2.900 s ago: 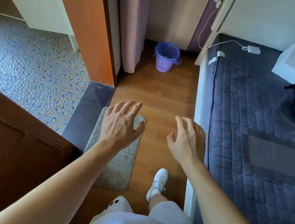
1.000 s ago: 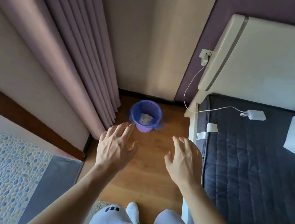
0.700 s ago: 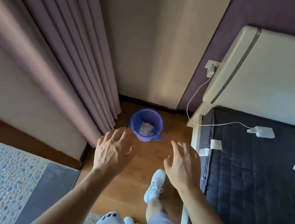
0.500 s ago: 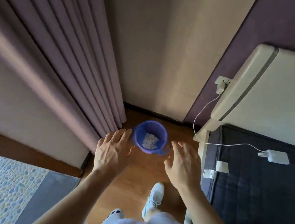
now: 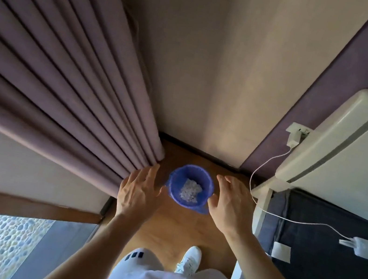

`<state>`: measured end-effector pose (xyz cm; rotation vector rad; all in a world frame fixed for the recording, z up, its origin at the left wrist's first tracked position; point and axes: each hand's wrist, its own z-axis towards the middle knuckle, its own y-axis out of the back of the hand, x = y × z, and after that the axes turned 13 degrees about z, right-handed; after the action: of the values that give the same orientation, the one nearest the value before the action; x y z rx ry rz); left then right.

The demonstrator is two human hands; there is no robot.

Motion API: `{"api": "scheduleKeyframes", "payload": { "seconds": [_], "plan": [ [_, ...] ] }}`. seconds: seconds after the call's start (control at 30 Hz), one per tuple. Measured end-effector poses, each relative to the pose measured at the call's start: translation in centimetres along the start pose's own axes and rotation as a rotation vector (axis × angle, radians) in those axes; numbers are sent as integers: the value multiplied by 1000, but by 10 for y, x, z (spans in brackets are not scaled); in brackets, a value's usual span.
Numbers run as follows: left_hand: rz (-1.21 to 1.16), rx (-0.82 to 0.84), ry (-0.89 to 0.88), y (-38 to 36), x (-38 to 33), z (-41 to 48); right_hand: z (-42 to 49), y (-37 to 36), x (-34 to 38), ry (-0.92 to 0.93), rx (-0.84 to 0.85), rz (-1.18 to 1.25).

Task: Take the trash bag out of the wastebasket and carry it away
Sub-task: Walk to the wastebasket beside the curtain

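Observation:
A small purple wastebasket (image 5: pixel 204 206) stands on the wooden floor in the corner, lined with a blue trash bag (image 5: pixel 175 187) folded over its rim. White crumpled scraps (image 5: pixel 190 189) lie at the bottom of the bag. My left hand (image 5: pixel 138 191) hovers to the left of the basket, fingers spread, holding nothing. My right hand (image 5: pixel 230 203) hovers to its right, also open and empty. Neither hand touches the bag or the basket.
A mauve curtain (image 5: pixel 66 74) hangs close on the left of the basket. A bed with a dark quilt (image 5: pixel 326 275) and a white headboard (image 5: pixel 348 148) borders the right. A white charger cable (image 5: pixel 267 176) runs from a wall socket onto the bed. My white shoe (image 5: pixel 190 259) is on the floor.
I have walked up to the corner; the wastebasket is now directly below and between my two hands. Both hands stay open and have spread to either side of it.

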<state>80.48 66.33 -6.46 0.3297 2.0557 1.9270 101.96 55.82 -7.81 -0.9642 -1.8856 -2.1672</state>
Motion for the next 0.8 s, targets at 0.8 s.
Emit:
{"api": "scheduleKeyframes", "payload": {
  "seconds": [0.8],
  "plan": [
    [-62, 182, -85, -87, 47, 62, 17, -94, -10, -164, 8, 55]
  ]
}}
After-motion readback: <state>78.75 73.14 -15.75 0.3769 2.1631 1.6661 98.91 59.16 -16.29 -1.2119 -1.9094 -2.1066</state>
